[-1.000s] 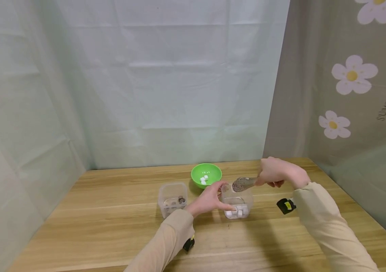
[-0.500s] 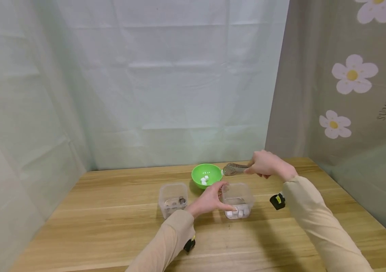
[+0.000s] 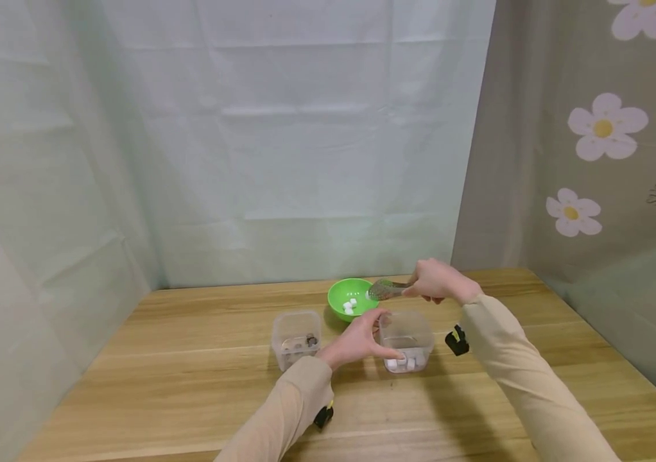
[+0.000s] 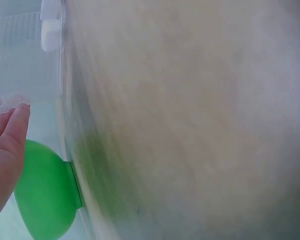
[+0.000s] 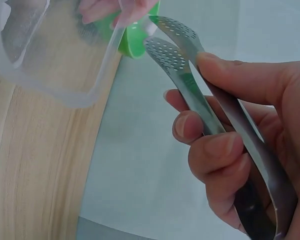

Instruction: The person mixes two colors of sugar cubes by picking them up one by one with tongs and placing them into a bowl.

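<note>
In the centre right of the head view, the right hand (image 3: 439,280) has its fingers and thumb clamped on metal tongs (image 3: 386,290), whose perforated tips, with a small white cube (image 3: 369,296) between them, are at the right rim of a green bowl (image 3: 337,296). More white cubes (image 3: 348,307) lie inside this bowl. Lower in the frame, the left hand (image 3: 357,342) grips a clear square container (image 3: 420,335), with white blocks (image 3: 411,364) at its bottom. To its left stands a second clear container (image 3: 279,335), holding dark pieces (image 3: 311,340).
</note>
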Demonstrator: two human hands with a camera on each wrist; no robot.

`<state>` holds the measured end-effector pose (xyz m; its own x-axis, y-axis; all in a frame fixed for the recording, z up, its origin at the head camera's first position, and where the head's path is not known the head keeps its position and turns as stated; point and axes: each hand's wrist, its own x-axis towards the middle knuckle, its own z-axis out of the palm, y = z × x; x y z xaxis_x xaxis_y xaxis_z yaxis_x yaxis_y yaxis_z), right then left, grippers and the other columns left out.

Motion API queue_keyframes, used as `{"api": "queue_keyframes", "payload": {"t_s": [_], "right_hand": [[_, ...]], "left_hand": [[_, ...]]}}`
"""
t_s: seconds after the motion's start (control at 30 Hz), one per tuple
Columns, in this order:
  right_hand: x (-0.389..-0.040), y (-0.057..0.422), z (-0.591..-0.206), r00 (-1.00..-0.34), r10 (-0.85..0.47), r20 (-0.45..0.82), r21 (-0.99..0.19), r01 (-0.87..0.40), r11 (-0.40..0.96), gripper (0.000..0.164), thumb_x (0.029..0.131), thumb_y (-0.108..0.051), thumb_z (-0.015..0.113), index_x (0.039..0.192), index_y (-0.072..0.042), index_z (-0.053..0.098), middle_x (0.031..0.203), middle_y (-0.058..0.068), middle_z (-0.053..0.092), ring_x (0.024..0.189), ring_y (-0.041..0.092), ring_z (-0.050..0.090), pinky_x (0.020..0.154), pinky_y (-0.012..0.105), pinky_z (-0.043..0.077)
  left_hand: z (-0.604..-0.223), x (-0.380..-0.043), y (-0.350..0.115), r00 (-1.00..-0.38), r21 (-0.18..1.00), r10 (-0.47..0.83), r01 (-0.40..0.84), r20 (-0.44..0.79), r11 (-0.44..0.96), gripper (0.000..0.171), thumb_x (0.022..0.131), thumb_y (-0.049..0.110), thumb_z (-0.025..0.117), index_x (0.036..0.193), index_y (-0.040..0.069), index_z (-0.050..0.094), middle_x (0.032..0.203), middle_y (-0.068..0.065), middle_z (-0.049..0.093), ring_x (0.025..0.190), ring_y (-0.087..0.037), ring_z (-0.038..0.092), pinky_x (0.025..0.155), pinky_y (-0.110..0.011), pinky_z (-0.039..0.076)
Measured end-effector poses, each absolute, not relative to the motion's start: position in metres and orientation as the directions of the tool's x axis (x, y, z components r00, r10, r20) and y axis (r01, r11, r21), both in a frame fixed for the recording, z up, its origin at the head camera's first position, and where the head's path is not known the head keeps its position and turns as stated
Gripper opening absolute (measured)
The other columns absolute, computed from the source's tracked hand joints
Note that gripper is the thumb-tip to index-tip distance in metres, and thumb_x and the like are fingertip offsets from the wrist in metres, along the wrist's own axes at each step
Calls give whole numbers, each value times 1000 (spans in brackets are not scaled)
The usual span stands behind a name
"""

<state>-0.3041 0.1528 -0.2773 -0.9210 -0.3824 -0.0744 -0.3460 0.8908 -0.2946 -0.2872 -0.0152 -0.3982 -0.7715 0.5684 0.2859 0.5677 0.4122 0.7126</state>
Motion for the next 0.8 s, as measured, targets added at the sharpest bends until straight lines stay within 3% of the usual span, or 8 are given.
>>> {"api": "queue_keyframes", "payload": {"t_s": [0.33,0.67,0.8], "right_hand": [[-304,149,-275,-928,-366,-77,-288,-331,899,24,62,-39,50,77,-22,58,39,9,44,26,12,29,27,25,29],[-287,159,-257,-931,-355,-89,-226,-329,917,31,60,-46,48,76,-21,58,38,5,42,26,12,33,28,25,31],[-277,165,-251,-932,-352,-87,-214,-327,920,26,61,-44,49,69,-21,57,36,3,40,26,11,33,28,24,31]], "left_hand": [[-416,-300,-14,-772,700,565,574,291,424,79,42,49,58,109,22,26,96,8,36,85,-20,38,66,-30,34],[-396,-284,-15,-788,726,558,541,261,424,79,45,43,61,110,13,28,98,3,38,85,-12,38,65,-22,33],[-394,-282,-16,-789,719,556,543,260,434,81,45,45,60,111,12,27,99,2,38,85,-12,37,66,-21,33]]}}
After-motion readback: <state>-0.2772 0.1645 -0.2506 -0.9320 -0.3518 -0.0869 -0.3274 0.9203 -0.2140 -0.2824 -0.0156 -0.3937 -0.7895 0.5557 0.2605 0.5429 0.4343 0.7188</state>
